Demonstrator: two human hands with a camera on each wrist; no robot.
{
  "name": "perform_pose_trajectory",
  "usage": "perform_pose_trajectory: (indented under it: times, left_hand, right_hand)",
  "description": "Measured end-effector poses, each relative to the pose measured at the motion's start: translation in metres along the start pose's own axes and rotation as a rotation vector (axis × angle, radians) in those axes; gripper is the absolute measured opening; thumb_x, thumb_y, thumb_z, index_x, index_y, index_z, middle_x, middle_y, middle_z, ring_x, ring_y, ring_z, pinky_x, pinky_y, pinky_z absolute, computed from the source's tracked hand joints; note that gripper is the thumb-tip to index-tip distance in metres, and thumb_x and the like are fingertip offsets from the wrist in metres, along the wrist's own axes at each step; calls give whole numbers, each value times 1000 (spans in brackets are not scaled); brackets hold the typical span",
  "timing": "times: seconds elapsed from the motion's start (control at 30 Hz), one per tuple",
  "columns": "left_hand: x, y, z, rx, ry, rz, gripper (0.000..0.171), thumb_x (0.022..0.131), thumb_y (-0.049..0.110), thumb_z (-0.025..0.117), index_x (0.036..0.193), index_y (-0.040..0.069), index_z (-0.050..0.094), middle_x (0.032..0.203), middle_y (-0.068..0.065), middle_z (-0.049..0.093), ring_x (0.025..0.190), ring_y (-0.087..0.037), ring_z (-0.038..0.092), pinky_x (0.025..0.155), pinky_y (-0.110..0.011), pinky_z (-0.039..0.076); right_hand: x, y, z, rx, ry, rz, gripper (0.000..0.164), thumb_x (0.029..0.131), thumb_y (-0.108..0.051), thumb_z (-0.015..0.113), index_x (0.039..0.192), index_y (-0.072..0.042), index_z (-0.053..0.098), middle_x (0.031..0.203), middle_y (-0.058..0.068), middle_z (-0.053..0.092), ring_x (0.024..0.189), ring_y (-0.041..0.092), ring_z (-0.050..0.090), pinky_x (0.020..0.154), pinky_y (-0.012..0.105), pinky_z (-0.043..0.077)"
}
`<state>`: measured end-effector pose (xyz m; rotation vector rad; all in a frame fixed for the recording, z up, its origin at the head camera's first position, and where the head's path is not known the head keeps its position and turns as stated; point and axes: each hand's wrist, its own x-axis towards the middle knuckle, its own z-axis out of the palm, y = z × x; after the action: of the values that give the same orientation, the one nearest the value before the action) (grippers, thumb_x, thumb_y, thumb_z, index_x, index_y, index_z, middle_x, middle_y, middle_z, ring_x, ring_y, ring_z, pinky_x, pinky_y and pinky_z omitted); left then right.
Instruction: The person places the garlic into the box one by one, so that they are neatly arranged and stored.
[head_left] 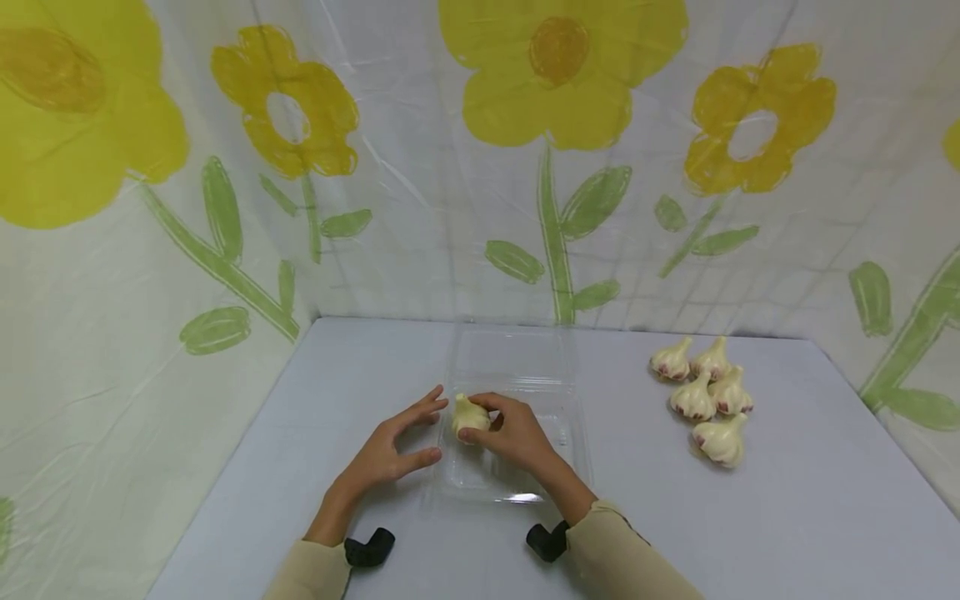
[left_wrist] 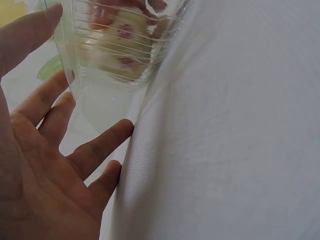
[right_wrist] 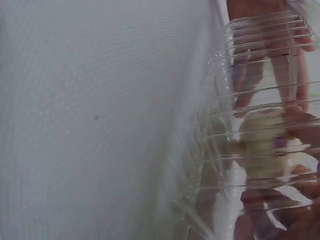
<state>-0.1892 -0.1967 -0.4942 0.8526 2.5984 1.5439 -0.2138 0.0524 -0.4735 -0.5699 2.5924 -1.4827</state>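
Observation:
A clear plastic clamshell box (head_left: 491, 492) stands open on the table, its lid (head_left: 510, 354) folded back toward the curtain. At the left side of the box, my right hand (head_left: 519, 433) grips a pale garlic bulb (head_left: 465, 417) between thumb and fingers. My left hand (head_left: 386, 450) is at the box's left edge with its fingers spread, holding nothing. Through the ribbed wall in the left wrist view, the garlic bulb (left_wrist: 117, 45) shows purple marks. The right wrist view shows the bulb (right_wrist: 262, 142) blurred behind the plastic; whether it touches the box floor, I cannot tell.
Several more garlic bulbs (head_left: 693, 398) lie grouped on the right side of the white-covered table (head_left: 780, 508). Behind the table hangs a pale curtain (head_left: 420, 250) with printed yellow flowers. Black wrist mounts (head_left: 370, 548) stick out at both sleeves.

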Motion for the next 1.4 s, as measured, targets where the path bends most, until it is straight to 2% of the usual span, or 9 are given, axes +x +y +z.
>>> perform_pose_trajectory:
  times: [0.13,0.4,0.6,0.77,0.93,1.17,1.4]
  left_hand:
    - [0,1,0,-4,3,1,66,90,16,77,151,15,51,167,-6,34,131,-32,61,112,-68,35]
    - [1,0,0,-17,0,7,66,90,16,77,151,18,51,167,-6,33,131,-33,61,112,-70,33]
    - [2,-1,0,-1,0,13,68,90,17,78,152,24,50,167,-9,34,131,-31,61,111,-68,36]
    - [2,-1,0,3,-4,7,67,91,19,77,152,26,50,167,-9,33,131,-30,61,111,-66,37]
    - [0,-2,0,7,-5,0,67,91,21,77,151,25,50,167,-3,33,132,-30,60,112,-65,37]
    - [0,2,0,10,-9,4,66,91,18,77,151,13,50,167,-4,33,132,-32,60,112,-65,37]
    - [0,4,1,20,-5,1,66,91,17,77,151,16,50,168,-4,32,133,-33,60,112,-67,36]
  right_hand:
    - [1,1,1,-20,-6,-20,51,84,-31,85,129,-12,69,115,7,74,72,10,60,63,22,49]
    - [-1,-1,0,-78,3,-42,55,83,-31,86,131,-10,68,122,9,70,88,17,61,72,24,50]
    - [-3,1,-2,-83,-24,-49,61,83,-29,86,136,-9,65,127,11,68,87,18,61,74,25,51]
    - [-4,3,-4,-64,-43,-39,61,84,-24,85,138,-9,63,124,10,68,87,18,63,76,27,52]
    - [-4,3,-3,-53,-62,-41,59,85,-21,83,138,-7,62,122,10,69,88,18,64,78,30,54]
    - [-4,4,-1,-56,-22,-12,59,85,-25,84,137,-8,62,122,10,70,90,19,66,78,31,55]
    - [-4,5,-1,-63,-11,-10,59,86,-26,84,138,-8,62,124,11,69,90,20,67,79,33,56]
